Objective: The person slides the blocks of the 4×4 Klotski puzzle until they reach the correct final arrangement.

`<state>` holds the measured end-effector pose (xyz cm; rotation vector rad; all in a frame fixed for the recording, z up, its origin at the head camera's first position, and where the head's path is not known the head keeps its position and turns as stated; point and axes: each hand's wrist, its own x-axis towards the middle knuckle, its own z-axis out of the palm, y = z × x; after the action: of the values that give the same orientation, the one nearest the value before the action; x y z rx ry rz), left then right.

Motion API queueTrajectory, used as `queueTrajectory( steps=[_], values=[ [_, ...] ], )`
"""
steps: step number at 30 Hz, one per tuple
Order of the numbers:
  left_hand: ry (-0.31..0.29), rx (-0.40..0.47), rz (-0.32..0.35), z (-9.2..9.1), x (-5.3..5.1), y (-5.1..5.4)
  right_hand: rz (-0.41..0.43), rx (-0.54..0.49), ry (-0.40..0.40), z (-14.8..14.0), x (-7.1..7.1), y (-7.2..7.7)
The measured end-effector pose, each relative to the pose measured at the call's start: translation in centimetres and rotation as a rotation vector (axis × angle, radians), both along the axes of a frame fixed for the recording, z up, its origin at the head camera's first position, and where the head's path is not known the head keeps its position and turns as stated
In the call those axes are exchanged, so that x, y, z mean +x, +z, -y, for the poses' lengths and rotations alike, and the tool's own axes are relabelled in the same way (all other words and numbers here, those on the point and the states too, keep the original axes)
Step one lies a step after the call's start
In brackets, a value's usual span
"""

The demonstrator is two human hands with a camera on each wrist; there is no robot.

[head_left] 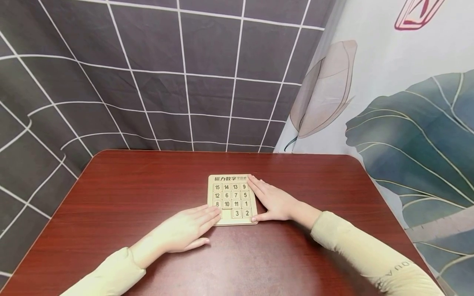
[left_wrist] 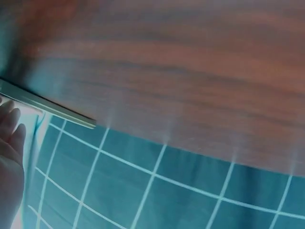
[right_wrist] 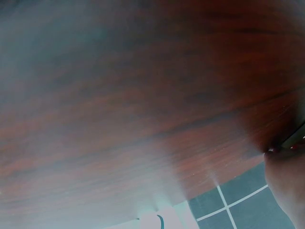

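Observation:
A pale wooden number sliding puzzle (head_left: 231, 222) lies flat on the table, dark characters along its top edge. Numbered square tiles fill its grid, with one gap in the bottom row left of the 3. My left hand (head_left: 189, 228) lays its straight fingertips over the lower left corner, covering the tile there. Along the right side rests my right hand (head_left: 277, 201), fingers extended at the upper right corner and thumb at the lower right. In the left wrist view the puzzle's edge (left_wrist: 52, 107) shows beside some fingers; the right wrist view catches only part of the right hand (right_wrist: 286, 183).
The reddish-brown table (head_left: 140, 185) has rounded far corners. Behind it hangs a dark grey curtain (head_left: 207, 45) with a white grid. A white cloth (head_left: 377, 65) with large leaf prints hangs at the right.

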<state>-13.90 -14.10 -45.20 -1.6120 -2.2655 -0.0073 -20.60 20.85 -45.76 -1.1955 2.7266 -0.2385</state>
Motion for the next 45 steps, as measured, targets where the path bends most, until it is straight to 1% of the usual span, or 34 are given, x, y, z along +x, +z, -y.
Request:
queueTrajectory(
  steps=[3, 8, 11, 14, 18, 22, 30, 37, 41, 45],
  values=[
    [0.01, -0.016, 0.021, -1.1, -0.2, 0.2, -0.002, -0.005, 0.003, 0.0, 0.0, 0.0],
    [0.039, -0.068, 0.066, -3.1, -0.5, 0.4, -0.003, -0.008, 0.003, 0.0, -0.1, -0.1],
    [0.046, -0.102, 0.071, -4.0, -0.6, 0.4, -0.001, -0.008, 0.001, 0.1, -0.1, -0.2],
    [0.052, -0.128, 0.062, -4.3, -0.7, 0.3, 0.002, -0.008, 0.0, 0.1, -0.2, -0.3],
    [0.057, -0.138, 0.058, -4.2, -0.8, 0.2, -0.001, -0.006, 0.001, 0.1, -0.1, -0.3],
    [0.056, -0.134, 0.053, -3.7, -0.7, 0.1, 0.002, -0.006, 0.002, 0.1, -0.1, -0.2],
    [0.072, -0.095, 0.075, -2.5, -0.5, 0.0, 0.004, -0.007, -0.008, 0.0, -0.1, 0.2],
    [0.07, -0.087, 0.064, -2.0, -0.5, 0.1, 0.003, -0.008, -0.006, -0.1, -0.2, -0.1],
    [0.057, -0.084, 0.057, -2.0, -0.5, 0.4, 0.003, -0.014, -0.003, 0.0, -0.1, -0.1],
    [0.035, -0.077, 0.053, -2.8, -0.5, 0.6, 0.004, -0.026, 0.0, -0.1, 0.0, -0.1]
  ],
)
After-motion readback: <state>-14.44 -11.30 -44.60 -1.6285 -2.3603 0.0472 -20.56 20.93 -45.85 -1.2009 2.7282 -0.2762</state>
